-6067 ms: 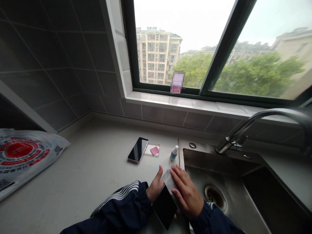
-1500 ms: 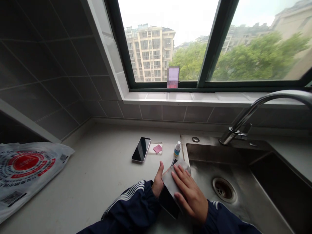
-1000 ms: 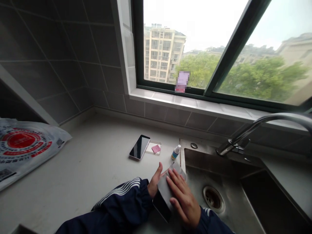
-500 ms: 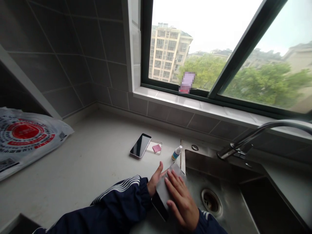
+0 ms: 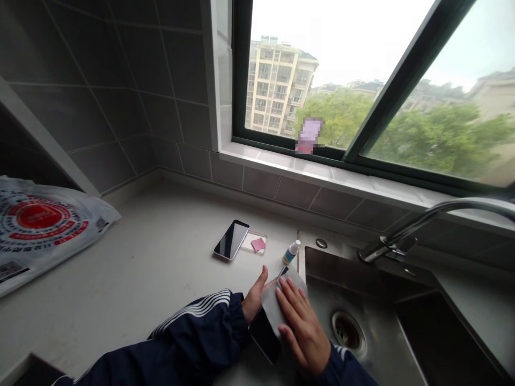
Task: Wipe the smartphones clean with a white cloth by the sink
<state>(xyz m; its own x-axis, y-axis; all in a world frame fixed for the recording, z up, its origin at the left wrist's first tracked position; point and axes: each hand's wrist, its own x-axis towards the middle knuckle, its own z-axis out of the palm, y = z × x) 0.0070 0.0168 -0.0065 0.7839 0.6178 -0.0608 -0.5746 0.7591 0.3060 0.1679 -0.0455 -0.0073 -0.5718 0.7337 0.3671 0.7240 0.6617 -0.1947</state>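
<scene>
A dark-screened smartphone (image 5: 264, 335) lies tilted in my left hand (image 5: 255, 296), which supports it from beneath with the thumb up along the side; most of those fingers are hidden. Across its screen is a thin grey cloth (image 5: 273, 309). My right hand (image 5: 304, 325) presses the cloth against the glass with nearly flat fingers and moves it. Just beyond the hands stands a small spray bottle (image 5: 291, 252) with a white top and blue label. A second smartphone (image 5: 232, 239) rests screen up on the counter, beside a clear phone case (image 5: 250, 236) with a pink piece (image 5: 258, 244) on it.
To the right is a steel sink (image 5: 322, 289) with a drain (image 5: 348, 329) and a curved faucet (image 5: 406, 228). A printed plastic bag (image 5: 44, 230) sits on the white counter (image 5: 161, 252) at the left. A window sill (image 5: 314, 169) runs behind.
My right hand and the cloth have slid slightly right across the phone, baring more of its lower screen and its top corner. My left hand has barely moved.
</scene>
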